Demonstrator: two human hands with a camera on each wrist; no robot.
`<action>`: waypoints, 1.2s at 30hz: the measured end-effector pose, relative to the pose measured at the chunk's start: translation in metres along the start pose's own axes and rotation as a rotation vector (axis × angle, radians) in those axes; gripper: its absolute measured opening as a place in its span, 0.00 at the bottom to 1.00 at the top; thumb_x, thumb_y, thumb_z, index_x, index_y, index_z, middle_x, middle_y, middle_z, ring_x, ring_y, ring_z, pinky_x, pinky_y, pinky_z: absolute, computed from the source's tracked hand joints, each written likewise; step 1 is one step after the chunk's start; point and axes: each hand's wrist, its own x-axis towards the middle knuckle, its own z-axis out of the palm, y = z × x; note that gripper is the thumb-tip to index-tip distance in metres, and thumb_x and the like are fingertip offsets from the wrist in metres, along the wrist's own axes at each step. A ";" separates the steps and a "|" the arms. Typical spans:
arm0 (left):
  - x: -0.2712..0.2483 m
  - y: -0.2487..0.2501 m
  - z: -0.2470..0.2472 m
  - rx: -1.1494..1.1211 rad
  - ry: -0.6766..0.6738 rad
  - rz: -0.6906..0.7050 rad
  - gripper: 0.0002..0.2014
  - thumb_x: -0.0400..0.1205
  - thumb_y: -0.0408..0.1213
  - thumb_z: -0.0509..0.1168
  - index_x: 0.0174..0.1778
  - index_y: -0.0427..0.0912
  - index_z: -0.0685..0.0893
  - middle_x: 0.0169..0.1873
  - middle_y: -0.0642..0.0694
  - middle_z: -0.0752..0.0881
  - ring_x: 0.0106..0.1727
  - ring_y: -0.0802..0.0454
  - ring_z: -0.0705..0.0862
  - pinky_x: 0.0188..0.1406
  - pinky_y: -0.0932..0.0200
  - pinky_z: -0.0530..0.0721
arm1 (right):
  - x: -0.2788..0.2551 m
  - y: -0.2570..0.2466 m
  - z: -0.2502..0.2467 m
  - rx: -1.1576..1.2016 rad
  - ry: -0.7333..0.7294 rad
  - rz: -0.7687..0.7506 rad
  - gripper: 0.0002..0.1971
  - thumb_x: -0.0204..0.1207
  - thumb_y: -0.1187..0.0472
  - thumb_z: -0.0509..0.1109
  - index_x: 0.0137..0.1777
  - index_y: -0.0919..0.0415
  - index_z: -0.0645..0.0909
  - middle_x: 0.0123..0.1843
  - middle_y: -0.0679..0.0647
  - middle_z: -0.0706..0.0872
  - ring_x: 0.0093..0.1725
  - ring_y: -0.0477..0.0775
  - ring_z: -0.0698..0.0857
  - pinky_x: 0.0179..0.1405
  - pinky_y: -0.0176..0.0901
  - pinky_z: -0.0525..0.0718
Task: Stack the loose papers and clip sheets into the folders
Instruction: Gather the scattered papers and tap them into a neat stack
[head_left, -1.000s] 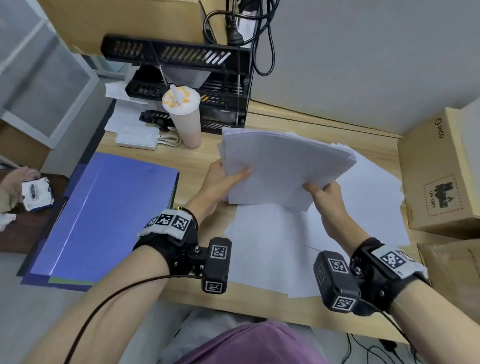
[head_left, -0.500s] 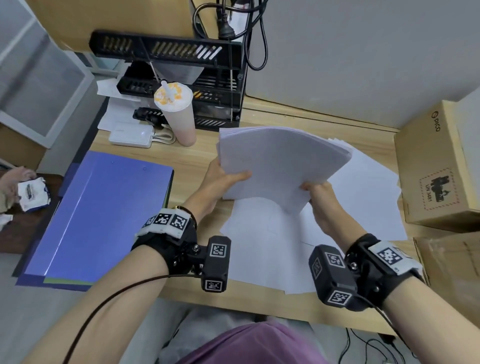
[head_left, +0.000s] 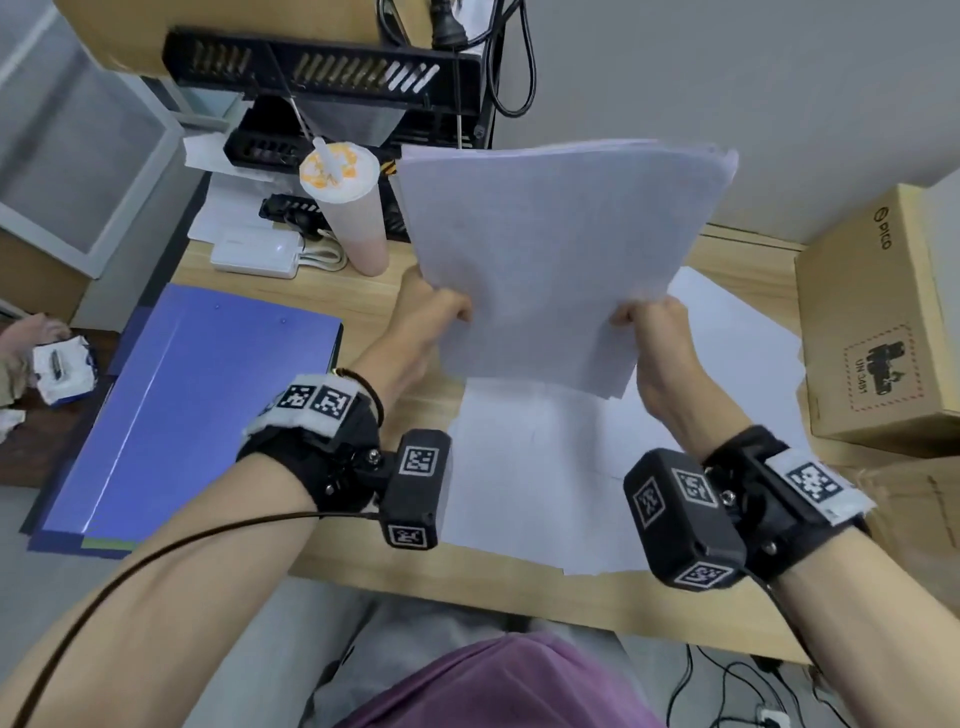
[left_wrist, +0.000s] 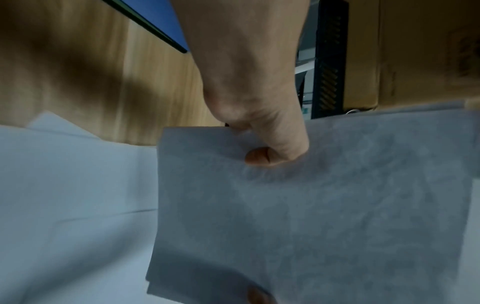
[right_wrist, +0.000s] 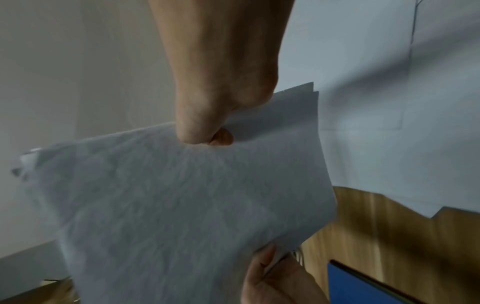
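Observation:
A thick stack of white papers (head_left: 561, 249) stands nearly upright above the desk, held by both hands at its sides. My left hand (head_left: 441, 317) pinches its left edge, thumb on the near face (left_wrist: 272, 152). My right hand (head_left: 649, 322) pinches the right edge in the same way (right_wrist: 205, 131). The stack (left_wrist: 324, 205) fills much of both wrist views (right_wrist: 182, 205). More loose white sheets (head_left: 545, 467) lie spread flat on the desk under the stack. A blue folder (head_left: 197, 405) lies shut at the desk's left end.
A lidded drink cup with a straw (head_left: 348, 208) stands just left of the raised stack. Behind it are a black wire rack (head_left: 322, 78) and a white power bank (head_left: 257, 254). A cardboard box (head_left: 872, 327) sits at the right edge of the wooden desk (head_left: 363, 566).
Both hands have tipped the stack from a slanted, fanned hold up to nearly upright and lifted it. Its sheets now look more squared together. The view has shifted closer.

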 end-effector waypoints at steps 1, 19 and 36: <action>0.000 0.007 0.000 -0.018 0.003 0.026 0.19 0.65 0.11 0.59 0.33 0.43 0.80 0.33 0.51 0.84 0.30 0.66 0.81 0.27 0.72 0.78 | 0.000 -0.006 0.000 0.023 -0.003 -0.011 0.13 0.68 0.76 0.56 0.35 0.56 0.72 0.33 0.50 0.76 0.31 0.48 0.74 0.20 0.29 0.72; 0.007 0.003 0.020 0.039 -0.013 0.014 0.14 0.71 0.15 0.59 0.38 0.39 0.81 0.32 0.51 0.82 0.26 0.68 0.77 0.25 0.73 0.74 | 0.024 0.021 -0.001 0.091 -0.055 0.029 0.15 0.73 0.76 0.58 0.48 0.58 0.81 0.46 0.54 0.84 0.44 0.52 0.82 0.44 0.40 0.78; 0.013 -0.018 -0.005 0.152 -0.285 -0.166 0.19 0.82 0.37 0.67 0.69 0.48 0.77 0.62 0.52 0.85 0.60 0.54 0.85 0.57 0.60 0.83 | 0.028 0.034 -0.022 -0.348 -0.237 0.049 0.14 0.84 0.57 0.58 0.60 0.63 0.81 0.50 0.55 0.89 0.46 0.56 0.88 0.44 0.46 0.84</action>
